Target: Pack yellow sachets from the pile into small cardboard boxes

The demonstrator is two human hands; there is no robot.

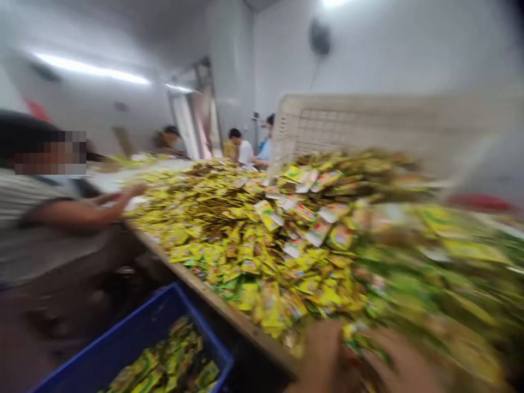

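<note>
Head view: yellow packets (166, 360) in blue bin (137, 329)

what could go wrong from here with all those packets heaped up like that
Packets from the heap could slide over the table edge, perhaps missing the blue bin below.

The pale crate looks tipped, with packets at its mouth, so more might spill out.

The left hand and right hand are low by the heap; a push there might loosen it.
</note>
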